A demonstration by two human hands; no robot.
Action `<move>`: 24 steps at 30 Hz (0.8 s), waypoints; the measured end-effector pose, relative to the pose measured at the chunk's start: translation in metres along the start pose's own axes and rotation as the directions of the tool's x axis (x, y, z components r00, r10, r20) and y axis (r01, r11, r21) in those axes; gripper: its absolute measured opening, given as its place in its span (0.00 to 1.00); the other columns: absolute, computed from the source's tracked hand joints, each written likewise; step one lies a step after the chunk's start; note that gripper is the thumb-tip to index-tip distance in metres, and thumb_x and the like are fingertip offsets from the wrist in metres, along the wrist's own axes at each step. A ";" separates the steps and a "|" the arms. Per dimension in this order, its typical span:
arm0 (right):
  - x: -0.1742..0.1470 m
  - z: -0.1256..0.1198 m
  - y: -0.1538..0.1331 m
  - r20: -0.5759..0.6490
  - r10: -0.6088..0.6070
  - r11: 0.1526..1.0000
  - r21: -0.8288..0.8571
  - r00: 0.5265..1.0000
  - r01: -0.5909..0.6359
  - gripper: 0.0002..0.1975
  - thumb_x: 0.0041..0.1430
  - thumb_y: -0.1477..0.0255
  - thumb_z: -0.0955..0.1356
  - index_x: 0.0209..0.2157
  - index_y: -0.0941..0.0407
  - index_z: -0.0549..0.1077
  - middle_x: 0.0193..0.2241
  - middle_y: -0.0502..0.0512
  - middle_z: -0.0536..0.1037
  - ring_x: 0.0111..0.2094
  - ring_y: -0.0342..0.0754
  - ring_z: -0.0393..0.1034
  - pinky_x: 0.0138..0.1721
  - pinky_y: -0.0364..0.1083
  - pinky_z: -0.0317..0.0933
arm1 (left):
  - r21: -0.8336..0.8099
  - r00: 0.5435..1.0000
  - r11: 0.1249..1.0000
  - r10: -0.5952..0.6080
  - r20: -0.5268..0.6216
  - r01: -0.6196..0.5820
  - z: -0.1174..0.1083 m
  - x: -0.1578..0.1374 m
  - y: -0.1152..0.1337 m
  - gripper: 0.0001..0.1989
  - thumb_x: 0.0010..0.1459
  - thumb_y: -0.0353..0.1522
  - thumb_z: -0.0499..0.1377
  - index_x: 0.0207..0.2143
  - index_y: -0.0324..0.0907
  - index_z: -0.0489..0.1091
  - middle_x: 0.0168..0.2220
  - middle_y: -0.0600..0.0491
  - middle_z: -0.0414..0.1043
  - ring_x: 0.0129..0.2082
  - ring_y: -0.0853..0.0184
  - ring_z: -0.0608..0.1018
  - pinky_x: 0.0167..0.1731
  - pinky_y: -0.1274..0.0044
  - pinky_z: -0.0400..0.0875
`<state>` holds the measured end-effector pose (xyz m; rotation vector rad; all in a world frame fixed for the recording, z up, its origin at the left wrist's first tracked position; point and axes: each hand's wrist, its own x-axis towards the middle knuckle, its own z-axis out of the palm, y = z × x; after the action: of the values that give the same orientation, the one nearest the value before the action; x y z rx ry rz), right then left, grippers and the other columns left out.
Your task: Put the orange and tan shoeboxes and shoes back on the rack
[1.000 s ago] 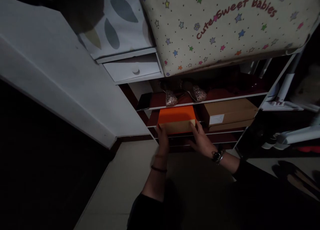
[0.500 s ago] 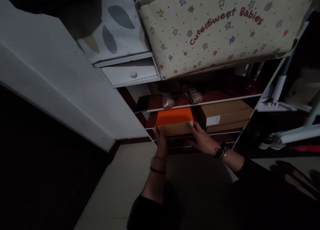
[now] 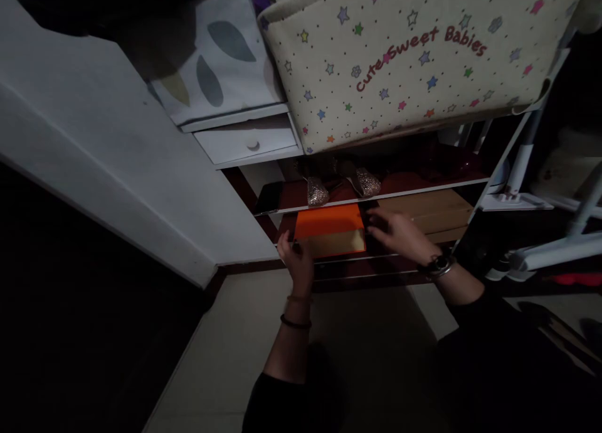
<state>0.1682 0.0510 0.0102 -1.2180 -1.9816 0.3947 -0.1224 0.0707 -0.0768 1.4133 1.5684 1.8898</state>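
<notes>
An orange box (image 3: 329, 219) with a tan front lies on a low shelf of the cabinet. Close to its left front corner is my left hand (image 3: 297, 260), fingers apart and holding nothing; whether it touches the box I cannot tell. My right hand (image 3: 399, 233) hovers off the box's right side, its fingers spread and free of it. Behind that hand a brown cardboard box (image 3: 435, 210) rests on the same shelf, partly covered by the hand.
Glittery shoes (image 3: 367, 183) and a dark flat object (image 3: 269, 197) sit on the shelf above. A star-print fabric bin (image 3: 399, 63) stands on top, beside a small white drawer (image 3: 244, 141). A white wall (image 3: 117, 138) borders the left; white metal legs (image 3: 555, 254) stand right.
My right hand has moved off the orange box to the right, now in front of the cardboard box. My left hand has shifted slightly left and its fingers have opened away from the box.
</notes>
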 end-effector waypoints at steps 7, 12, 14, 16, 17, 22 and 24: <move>0.058 -0.035 0.045 -0.305 -0.122 0.990 -0.100 0.944 0.095 0.41 0.56 0.68 0.74 0.70 0.57 0.65 0.63 0.66 0.75 0.63 0.65 0.70 0.65 0.64 0.64 | 0.057 0.981 0.984 0.161 0.112 -0.168 0.039 0.048 0.042 0.25 0.57 0.38 0.71 0.55 0.43 0.72 0.64 0.39 0.64 0.69 0.51 0.65 0.73 0.60 0.55; 0.076 -0.005 0.069 -0.182 -0.140 0.971 -0.216 0.973 0.099 0.49 0.55 0.73 0.73 0.76 0.57 0.55 0.72 0.68 0.64 0.72 0.68 0.56 0.70 0.67 0.55 | 0.138 0.992 0.986 0.078 0.095 -0.091 0.065 0.077 0.048 0.18 0.50 0.37 0.75 0.41 0.44 0.75 0.59 0.42 0.69 0.67 0.47 0.65 0.72 0.57 0.54; 0.081 0.002 0.072 -0.183 -0.137 0.969 -0.228 0.974 0.094 0.47 0.58 0.73 0.71 0.77 0.55 0.54 0.73 0.67 0.63 0.74 0.68 0.53 0.69 0.69 0.54 | 0.122 0.992 0.988 0.084 0.099 -0.096 0.069 0.083 0.049 0.15 0.49 0.35 0.76 0.35 0.44 0.75 0.53 0.44 0.72 0.63 0.48 0.69 0.70 0.58 0.56; 0.084 0.006 0.072 -0.198 -0.147 0.968 -0.232 0.969 0.099 0.44 0.61 0.73 0.69 0.77 0.54 0.55 0.72 0.66 0.64 0.74 0.68 0.53 0.69 0.70 0.53 | 0.081 0.990 0.992 0.084 0.111 -0.093 0.071 0.088 0.052 0.14 0.49 0.34 0.75 0.33 0.44 0.74 0.46 0.45 0.75 0.56 0.51 0.74 0.66 0.60 0.62; 0.086 0.007 0.072 -0.209 -0.152 0.967 -0.234 0.966 0.102 0.43 0.62 0.73 0.69 0.76 0.54 0.56 0.71 0.67 0.66 0.73 0.68 0.54 0.68 0.71 0.52 | 0.056 0.988 0.995 0.077 0.130 -0.085 0.071 0.091 0.054 0.12 0.50 0.34 0.74 0.33 0.43 0.74 0.43 0.47 0.75 0.51 0.53 0.75 0.63 0.62 0.66; 0.092 0.011 0.064 -0.265 -0.183 0.966 -0.225 0.947 0.124 0.40 0.63 0.67 0.73 0.74 0.54 0.61 0.63 0.67 0.74 0.65 0.68 0.65 0.68 0.70 0.54 | -0.094 0.977 0.993 0.091 0.191 -0.074 0.060 0.108 0.065 0.11 0.53 0.35 0.70 0.37 0.42 0.75 0.37 0.51 0.76 0.40 0.62 0.76 0.48 0.70 0.72; 0.093 0.013 0.058 -0.304 -0.181 0.971 -0.204 0.936 0.122 0.40 0.63 0.63 0.74 0.73 0.55 0.63 0.61 0.67 0.76 0.62 0.68 0.67 0.66 0.69 0.57 | -0.133 0.975 0.987 0.112 0.193 -0.088 0.053 0.114 0.069 0.14 0.53 0.36 0.70 0.40 0.42 0.75 0.39 0.52 0.76 0.41 0.63 0.77 0.47 0.72 0.73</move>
<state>0.1707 0.1611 0.0081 -1.1466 -1.8391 -0.0642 -0.1095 0.1613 0.0340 1.5980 1.2870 1.8012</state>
